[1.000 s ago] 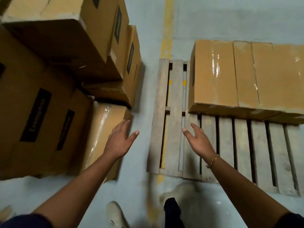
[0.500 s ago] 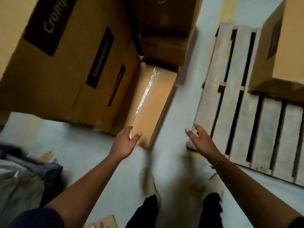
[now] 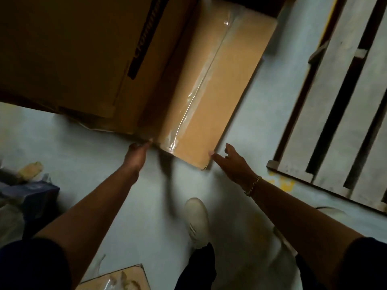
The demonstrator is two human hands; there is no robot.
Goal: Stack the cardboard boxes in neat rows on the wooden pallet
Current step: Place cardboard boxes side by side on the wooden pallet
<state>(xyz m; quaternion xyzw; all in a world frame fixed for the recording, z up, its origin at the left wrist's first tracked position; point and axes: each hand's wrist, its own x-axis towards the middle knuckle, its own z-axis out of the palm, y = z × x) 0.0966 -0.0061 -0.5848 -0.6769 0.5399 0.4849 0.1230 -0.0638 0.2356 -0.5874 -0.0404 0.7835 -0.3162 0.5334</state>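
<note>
A low cardboard box [image 3: 217, 97] sealed with clear tape lies on the grey floor ahead of me, beside a taller stack of boxes [image 3: 73, 53] with black labels. My left hand [image 3: 137, 152] reaches to the box's near left corner, fingertips touching it. At the near right corner my right hand [image 3: 229, 162] has its fingers spread and its thumb against the edge. The wooden pallet [image 3: 339, 114] lies to the right, only bare slats showing.
My two pale shoes [image 3: 196, 221] stand on the floor below the box. A flat cardboard piece [image 3: 117, 278] lies at the bottom edge. Blue and grey bundles [image 3: 27, 191] sit at the left. Yellow floor paint shows by the pallet.
I have turned left and bent closer to the floor box. Both hands moved forward from mid-air to its near corners. The pallet slid to the right edge of view.
</note>
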